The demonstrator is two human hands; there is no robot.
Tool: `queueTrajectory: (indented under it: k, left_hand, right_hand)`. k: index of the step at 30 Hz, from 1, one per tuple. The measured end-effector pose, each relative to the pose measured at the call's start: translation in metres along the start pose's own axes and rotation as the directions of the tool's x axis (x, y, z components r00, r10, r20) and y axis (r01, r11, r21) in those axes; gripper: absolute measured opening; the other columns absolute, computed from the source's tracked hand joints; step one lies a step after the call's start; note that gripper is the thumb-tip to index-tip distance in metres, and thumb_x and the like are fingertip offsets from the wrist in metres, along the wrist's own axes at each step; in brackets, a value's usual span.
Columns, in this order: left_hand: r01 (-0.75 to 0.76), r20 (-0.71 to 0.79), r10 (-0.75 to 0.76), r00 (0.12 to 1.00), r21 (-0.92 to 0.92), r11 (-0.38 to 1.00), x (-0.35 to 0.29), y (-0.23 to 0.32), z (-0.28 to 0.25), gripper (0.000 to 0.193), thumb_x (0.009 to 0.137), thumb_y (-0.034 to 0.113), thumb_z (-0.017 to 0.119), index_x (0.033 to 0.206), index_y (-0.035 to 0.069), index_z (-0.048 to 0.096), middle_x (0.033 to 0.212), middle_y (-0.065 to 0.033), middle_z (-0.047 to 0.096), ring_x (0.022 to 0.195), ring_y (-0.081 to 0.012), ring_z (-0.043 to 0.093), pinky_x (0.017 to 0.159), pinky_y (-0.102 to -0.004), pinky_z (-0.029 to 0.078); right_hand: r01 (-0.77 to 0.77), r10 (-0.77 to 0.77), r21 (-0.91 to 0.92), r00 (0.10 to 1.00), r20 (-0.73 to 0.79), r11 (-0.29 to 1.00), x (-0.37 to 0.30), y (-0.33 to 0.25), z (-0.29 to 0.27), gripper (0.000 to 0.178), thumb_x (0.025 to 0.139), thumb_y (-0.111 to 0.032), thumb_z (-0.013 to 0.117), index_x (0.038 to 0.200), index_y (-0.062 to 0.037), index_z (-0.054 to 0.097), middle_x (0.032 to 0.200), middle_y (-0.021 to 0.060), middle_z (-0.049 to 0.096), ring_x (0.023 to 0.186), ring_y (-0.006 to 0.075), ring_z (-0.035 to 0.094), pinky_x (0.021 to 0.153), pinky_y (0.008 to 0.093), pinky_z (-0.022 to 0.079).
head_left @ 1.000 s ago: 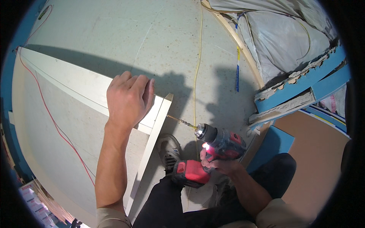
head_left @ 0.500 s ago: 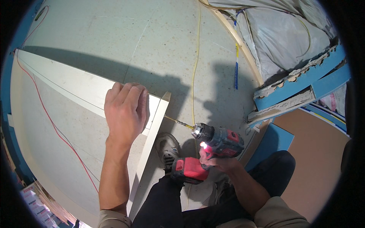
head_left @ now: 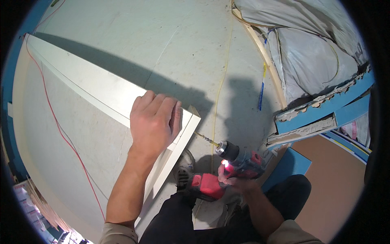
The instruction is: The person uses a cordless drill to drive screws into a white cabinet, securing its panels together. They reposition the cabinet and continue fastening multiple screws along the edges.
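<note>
My left hand (head_left: pixel 155 122) is curled over the top of a long white board (head_left: pixel 101 78), close to the corner of a white frame. A narrower end board (head_left: pixel 174 159) meets it at that corner. My right hand (head_left: pixel 235 182) is wrapped round the handle of a red and black cordless drill (head_left: pixel 208 188), whose small light is lit. From its chuck a long drill bit (head_left: pixel 207 139) points at the outer face of the end board, just below the corner. The tip reaches the board's edge in view; whether it has entered the wood I cannot tell.
A red cord (head_left: pixel 67 138) runs across the frame at left. A thin yellow line (head_left: pixel 219 91) lies along the floor. White sacks (head_left: pixel 313 61), a curved wooden strip (head_left: pixel 264 55) and broken blue-faced panels (head_left: pixel 321 103) are at right. My shoe (head_left: pixel 183 173) stands beside the end board.
The whole view has shifted, so the frame, both hands and the drill appear further right and lower. Both hands keep their grips, and the bit still points at the end board.
</note>
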State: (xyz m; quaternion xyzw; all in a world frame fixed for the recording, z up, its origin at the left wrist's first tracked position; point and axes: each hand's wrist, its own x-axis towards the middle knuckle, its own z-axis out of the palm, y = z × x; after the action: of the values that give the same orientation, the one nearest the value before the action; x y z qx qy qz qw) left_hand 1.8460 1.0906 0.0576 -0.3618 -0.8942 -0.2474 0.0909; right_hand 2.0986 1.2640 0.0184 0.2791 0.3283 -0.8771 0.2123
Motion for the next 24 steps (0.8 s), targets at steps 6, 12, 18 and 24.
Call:
queueTrajectory:
  k: [6, 12, 18, 24]
  left_hand:
    - [-0.008, -0.029, 0.008, 1.000, 0.003, 1.000, -0.001, -0.001, 0.000, 0.003, 0.077, 0.002, 0.066, 0.078, 0.004, 0.063, 0.079, -0.0074, 0.066, 0.065, -0.0241, 0.052, 0.060, -0.0349, 0.041]
    - [-0.020, -0.045, 0.019, 0.999, -0.004, 1.000, -0.001, 0.000, 0.002, 0.004, 0.077, 0.001, 0.065, 0.078, 0.004, 0.063, 0.080, -0.0069, 0.067, 0.065, -0.0240, 0.051, 0.060, -0.0346, 0.041]
    - [-0.006, -0.031, 0.006, 0.999, -0.001, 1.000, -0.001, -0.001, 0.001, 0.004, 0.077, 0.001, 0.065, 0.079, 0.004, 0.062, 0.081, -0.0073, 0.067, 0.066, -0.0240, 0.052, 0.061, -0.0348, 0.042]
    - [-0.004, -0.019, 0.004, 1.000, 0.009, 1.000, -0.001, 0.000, 0.001, 0.003, 0.078, 0.002, 0.064, 0.080, 0.004, 0.062, 0.081, -0.0079, 0.067, 0.065, -0.0243, 0.053, 0.061, -0.0348, 0.042]
  right_hand:
    - [-0.018, 0.002, 0.104, 0.989, 0.151, 0.994, 0.004, 0.015, -0.017, 0.032, 0.072, -0.008, 0.077, 0.096, -0.0054, 0.055, 0.077, 0.0025, 0.056, 0.074, 0.0124, 0.054, 0.070, 0.0282, 0.044]
    - [-0.096, 0.086, 0.114, 0.992, 0.090, 0.989, 0.007, 0.013, -0.020, 0.029, 0.072, -0.006, 0.076, 0.094, -0.0061, 0.056, 0.075, 0.0020, 0.055, 0.074, 0.0122, 0.054, 0.069, 0.0279, 0.043]
    - [0.004, -0.007, 0.049, 0.998, 0.055, 0.999, 0.007, 0.008, -0.004, 0.028, 0.073, -0.006, 0.072, 0.096, -0.0048, 0.056, 0.076, 0.0025, 0.056, 0.073, 0.0121, 0.054, 0.070, 0.0283, 0.043]
    - [-0.042, 0.036, 0.073, 0.995, 0.089, 0.996, 0.013, 0.003, -0.006, 0.034, 0.074, -0.006, 0.070, 0.104, -0.0053, 0.054, 0.078, 0.0037, 0.057, 0.072, 0.0135, 0.053, 0.070, 0.0296, 0.043]
